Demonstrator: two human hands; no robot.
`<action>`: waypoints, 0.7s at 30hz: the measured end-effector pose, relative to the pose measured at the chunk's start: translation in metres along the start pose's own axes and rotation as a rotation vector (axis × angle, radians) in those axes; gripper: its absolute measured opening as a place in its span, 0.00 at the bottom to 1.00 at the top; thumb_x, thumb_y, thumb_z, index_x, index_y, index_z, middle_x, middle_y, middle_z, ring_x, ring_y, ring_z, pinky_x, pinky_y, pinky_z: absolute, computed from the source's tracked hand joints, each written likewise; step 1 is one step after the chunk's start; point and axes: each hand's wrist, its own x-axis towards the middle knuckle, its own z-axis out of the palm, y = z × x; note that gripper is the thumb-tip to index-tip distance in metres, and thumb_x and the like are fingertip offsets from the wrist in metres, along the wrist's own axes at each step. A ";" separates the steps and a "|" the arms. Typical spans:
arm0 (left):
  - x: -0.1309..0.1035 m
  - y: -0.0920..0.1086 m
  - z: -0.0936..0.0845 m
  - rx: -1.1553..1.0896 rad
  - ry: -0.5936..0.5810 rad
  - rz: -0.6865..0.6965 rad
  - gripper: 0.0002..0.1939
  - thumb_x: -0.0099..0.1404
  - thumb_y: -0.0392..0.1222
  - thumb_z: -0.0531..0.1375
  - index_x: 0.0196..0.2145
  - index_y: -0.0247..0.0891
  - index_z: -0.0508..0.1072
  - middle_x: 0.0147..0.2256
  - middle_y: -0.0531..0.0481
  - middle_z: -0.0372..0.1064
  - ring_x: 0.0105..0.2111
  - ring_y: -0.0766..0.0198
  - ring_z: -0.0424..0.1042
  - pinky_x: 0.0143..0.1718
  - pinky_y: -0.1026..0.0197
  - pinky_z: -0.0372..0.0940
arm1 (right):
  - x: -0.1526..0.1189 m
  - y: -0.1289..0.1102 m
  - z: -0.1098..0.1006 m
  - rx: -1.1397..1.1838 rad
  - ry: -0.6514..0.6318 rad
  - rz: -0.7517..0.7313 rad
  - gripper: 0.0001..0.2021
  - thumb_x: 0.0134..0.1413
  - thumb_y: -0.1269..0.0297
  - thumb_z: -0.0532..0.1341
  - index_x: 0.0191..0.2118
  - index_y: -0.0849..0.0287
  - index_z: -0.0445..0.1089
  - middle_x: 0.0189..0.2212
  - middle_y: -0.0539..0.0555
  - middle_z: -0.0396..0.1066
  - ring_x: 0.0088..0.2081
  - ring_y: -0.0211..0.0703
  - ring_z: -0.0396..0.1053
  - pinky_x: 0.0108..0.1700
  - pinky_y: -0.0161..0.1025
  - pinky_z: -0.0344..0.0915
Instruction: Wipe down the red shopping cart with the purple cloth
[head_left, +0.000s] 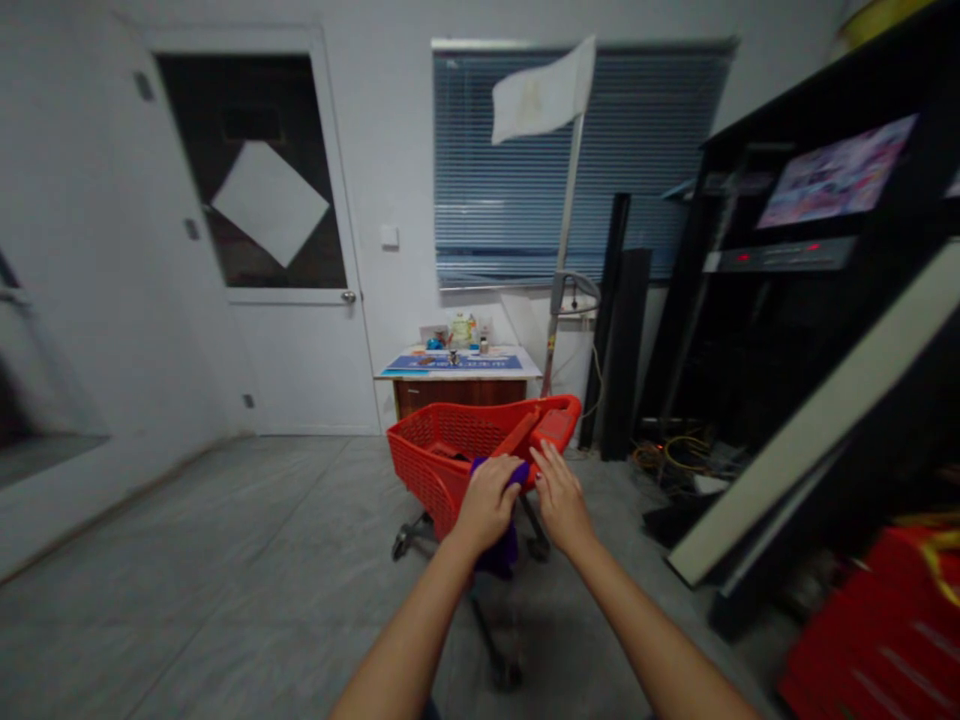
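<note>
Your left hand point(489, 503) clasped the purple cloth point(501, 556) at the near edge of the red cart point(420, 465); your right hand point(562, 505), fingers loosely spread, was at that edge too. Uneven pressure could have rolled the cart on its wheels point(401, 543), and the cloth's dangling end might have snagged. Something dark, too small to name, lay in the basket.

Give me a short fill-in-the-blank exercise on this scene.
The crumpled cloth in the left hand is coloured ____.
The perforated plastic shopping-cart basket is coloured ____.
A white paper diamond hangs on the white, round-knobbed ____.
The white rectangular flag is mounted on a tall, thin ____.

Purple; red; door; pole.
</note>
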 end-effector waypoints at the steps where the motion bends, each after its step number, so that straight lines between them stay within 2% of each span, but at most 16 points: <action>1: 0.000 -0.001 0.000 -0.003 -0.005 0.006 0.19 0.71 0.44 0.50 0.57 0.41 0.67 0.55 0.43 0.68 0.57 0.54 0.64 0.61 0.44 0.55 | 0.000 0.000 -0.001 -0.009 -0.003 0.001 0.22 0.67 0.63 0.44 0.63 0.53 0.58 0.64 0.56 0.57 0.65 0.45 0.51 0.63 0.51 0.55; 7: -0.009 -0.031 -0.006 0.042 0.047 -0.086 0.18 0.71 0.42 0.50 0.55 0.41 0.68 0.54 0.43 0.69 0.57 0.54 0.64 0.60 0.43 0.56 | -0.001 -0.001 -0.001 -0.032 -0.028 0.014 0.22 0.67 0.63 0.44 0.63 0.53 0.58 0.64 0.56 0.57 0.65 0.45 0.51 0.62 0.51 0.56; 9: -0.009 -0.035 -0.007 0.053 0.055 -0.119 0.18 0.70 0.42 0.50 0.55 0.40 0.69 0.54 0.43 0.69 0.57 0.53 0.64 0.60 0.42 0.56 | -0.001 -0.001 0.001 -0.025 -0.016 0.015 0.22 0.67 0.63 0.44 0.63 0.54 0.59 0.64 0.56 0.56 0.65 0.45 0.51 0.62 0.50 0.56; 12: -0.007 -0.026 -0.004 0.039 0.049 -0.100 0.18 0.71 0.42 0.49 0.55 0.39 0.68 0.55 0.42 0.68 0.57 0.54 0.64 0.60 0.42 0.56 | -0.001 -0.002 0.004 -0.012 0.000 0.007 0.23 0.67 0.62 0.43 0.63 0.56 0.59 0.64 0.57 0.56 0.65 0.45 0.50 0.62 0.50 0.55; 17: 0.001 0.000 0.003 0.003 -0.001 0.011 0.19 0.71 0.45 0.51 0.56 0.41 0.67 0.55 0.44 0.68 0.57 0.55 0.64 0.61 0.44 0.55 | -0.002 0.000 0.001 -0.017 -0.018 0.008 0.23 0.68 0.61 0.42 0.64 0.54 0.57 0.64 0.56 0.56 0.66 0.44 0.49 0.62 0.50 0.54; 21: -0.002 -0.009 0.001 -0.002 -0.008 0.012 0.19 0.71 0.44 0.50 0.57 0.42 0.66 0.56 0.44 0.68 0.58 0.55 0.63 0.61 0.44 0.55 | -0.002 0.001 -0.001 -0.035 -0.039 0.019 0.23 0.68 0.62 0.42 0.64 0.53 0.57 0.65 0.56 0.55 0.66 0.44 0.49 0.62 0.51 0.55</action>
